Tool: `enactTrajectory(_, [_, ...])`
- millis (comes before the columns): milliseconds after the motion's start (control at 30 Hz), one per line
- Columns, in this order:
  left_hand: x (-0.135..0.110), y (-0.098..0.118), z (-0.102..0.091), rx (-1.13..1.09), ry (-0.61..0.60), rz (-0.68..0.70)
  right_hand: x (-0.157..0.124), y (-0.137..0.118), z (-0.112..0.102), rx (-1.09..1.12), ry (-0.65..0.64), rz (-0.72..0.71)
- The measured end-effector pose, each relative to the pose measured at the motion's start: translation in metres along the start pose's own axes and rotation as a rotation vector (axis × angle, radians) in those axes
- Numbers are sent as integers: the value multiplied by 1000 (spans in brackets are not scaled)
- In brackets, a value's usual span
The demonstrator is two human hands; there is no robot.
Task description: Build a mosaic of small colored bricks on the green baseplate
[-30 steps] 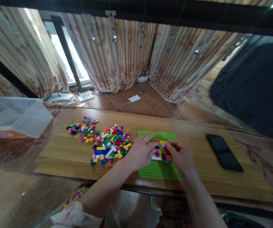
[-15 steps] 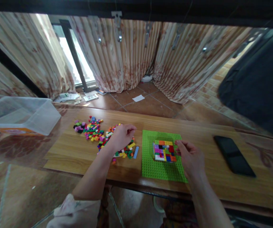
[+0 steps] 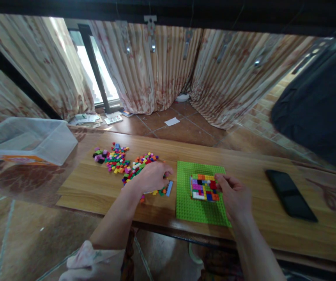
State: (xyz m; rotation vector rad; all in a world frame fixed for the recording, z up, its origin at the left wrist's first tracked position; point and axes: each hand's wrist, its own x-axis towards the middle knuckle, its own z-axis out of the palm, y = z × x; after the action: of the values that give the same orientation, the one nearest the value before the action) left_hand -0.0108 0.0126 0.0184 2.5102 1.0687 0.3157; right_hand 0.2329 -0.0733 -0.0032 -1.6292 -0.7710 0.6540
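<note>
A green baseplate [image 3: 183, 207] lies on the wooden table, with a low block of many-coloured building bricks [image 3: 203, 187] on it. My right hand [image 3: 234, 194] is at the block's right edge, thumb and finger pinched together beside the red bricks at the upper right corner. What is between those fingertips is too small to make out. Over the loose building bricks [image 3: 115, 162] left of the plate, my left hand [image 3: 153, 177] reaches down with bent fingers slightly apart, and hides part of the pile. A long blue brick [image 3: 169, 189] lies just beside its fingertips.
To the right of the plate lies a black phone [image 3: 290, 195]. A clear plastic box [image 3: 48, 142] with an orange label stands at the table's left end. Beyond the far table edge are curtains [image 3: 162, 70] and some papers [image 3: 114, 119] on the tiled floor.
My left hand has moved lower and slightly right over the loose bricks, close to the blue one. My right hand stays at the block's edge. The whole view has shifted slightly.
</note>
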Motion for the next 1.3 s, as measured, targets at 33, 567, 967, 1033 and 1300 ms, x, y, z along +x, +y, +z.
enactTrajectory(33, [0,0,1,12,0,7,0,0,0,0,3,-1])
enactTrajectory(567, [14,29,6,-555,211,63,-1,-8,1,14,73,-60])
enactTrajectory(967, [19,45,21,-545,160,43,-4,-11,1,-45,41,-82])
enactTrajectory(1033, [20,44,22,-533,166,26,-5,-11,1,-91,25,-106])
enactTrajectory(1300, [21,45,21,-553,176,-31,-5,-6,2,-166,9,-214])
